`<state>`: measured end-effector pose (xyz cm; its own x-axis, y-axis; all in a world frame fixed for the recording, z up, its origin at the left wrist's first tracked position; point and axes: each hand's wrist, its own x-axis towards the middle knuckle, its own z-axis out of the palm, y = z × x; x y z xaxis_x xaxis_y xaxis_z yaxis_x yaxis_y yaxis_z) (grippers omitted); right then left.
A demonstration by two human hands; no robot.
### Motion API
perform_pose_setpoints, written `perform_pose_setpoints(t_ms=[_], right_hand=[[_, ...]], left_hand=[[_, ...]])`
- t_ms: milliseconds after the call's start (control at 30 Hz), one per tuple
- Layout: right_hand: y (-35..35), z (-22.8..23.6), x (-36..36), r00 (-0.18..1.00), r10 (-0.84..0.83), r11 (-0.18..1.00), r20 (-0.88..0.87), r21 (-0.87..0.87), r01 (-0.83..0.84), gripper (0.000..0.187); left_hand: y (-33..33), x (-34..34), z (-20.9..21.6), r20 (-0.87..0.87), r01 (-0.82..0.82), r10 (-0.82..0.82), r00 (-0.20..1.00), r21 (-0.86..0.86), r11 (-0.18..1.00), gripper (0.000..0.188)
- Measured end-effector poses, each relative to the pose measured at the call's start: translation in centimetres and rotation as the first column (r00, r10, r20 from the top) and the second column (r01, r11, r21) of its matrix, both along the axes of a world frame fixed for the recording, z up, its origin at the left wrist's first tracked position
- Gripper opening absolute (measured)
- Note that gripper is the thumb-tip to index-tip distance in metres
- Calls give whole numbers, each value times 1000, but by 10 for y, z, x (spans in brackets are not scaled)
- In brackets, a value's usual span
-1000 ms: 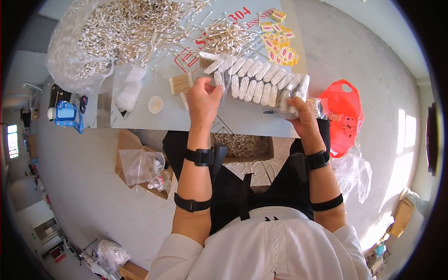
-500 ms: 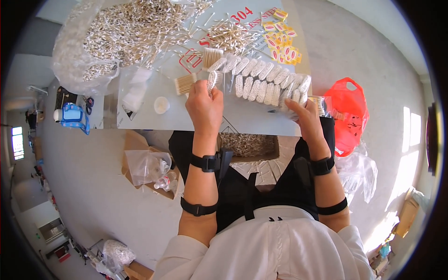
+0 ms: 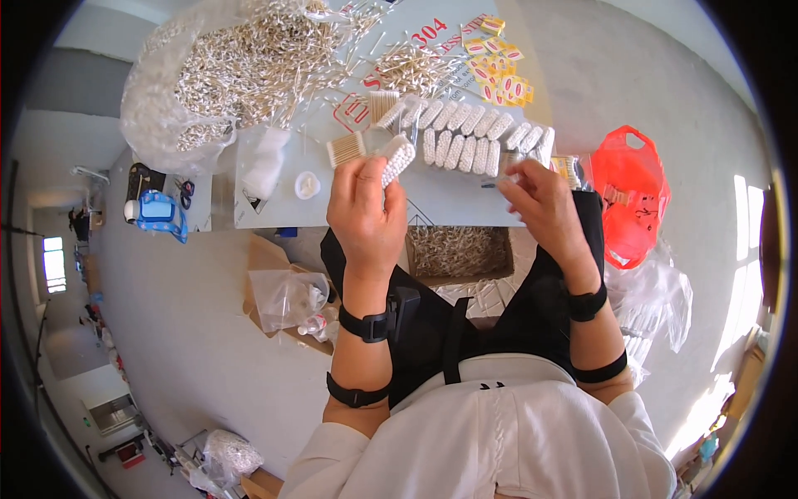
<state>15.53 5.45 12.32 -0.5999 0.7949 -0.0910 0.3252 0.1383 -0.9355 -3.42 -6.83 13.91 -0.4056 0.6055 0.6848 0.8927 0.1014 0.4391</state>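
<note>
My left hand (image 3: 366,212) is closed around a bundle of cotton swabs (image 3: 400,156), its white tips facing up. To the right of it, packed swab bundles (image 3: 461,154) stand in two rows along the table (image 3: 274,212). Near the right end of these rows is my right hand (image 3: 549,212), fingers curled but apart from the thumb, with nothing visible in its grasp. A swab bundle (image 3: 346,150) with its sticks showing lies just beyond my left hand, and another bundle (image 3: 384,108) sits at the left end of the rows.
Loose swabs (image 3: 266,66) spill from a clear bag at the far left, beside a smaller swab pile (image 3: 413,68). Yellow labels (image 3: 503,71) lie far right. A round white dish (image 3: 307,185) is left of my hand. A red bag (image 3: 632,200) is beyond the table's right edge.
My left hand has tilted the bundle, so more of its tips show. My right hand has come away from the packed rows. The view has shifted slightly.
</note>
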Motion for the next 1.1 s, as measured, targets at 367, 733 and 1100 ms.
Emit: perform_pose_setpoints(t_ms=[367,733,1100], right_hand=[[-26,9,-38,640,-47,648,-767,-511,-565,82],[-48,15,-27,551,-166,524,-818,-547,-653,56],[-51,29,-23,552,-248,550,-796,-585,-596,44]], left_hand=[[-16,44,36,-135,159,-162,978,-36,987,39],[-21,61,46,-260,268,-256,931,13,963,34],[-22,66,57,-340,297,-291,894,-36,954,32]])
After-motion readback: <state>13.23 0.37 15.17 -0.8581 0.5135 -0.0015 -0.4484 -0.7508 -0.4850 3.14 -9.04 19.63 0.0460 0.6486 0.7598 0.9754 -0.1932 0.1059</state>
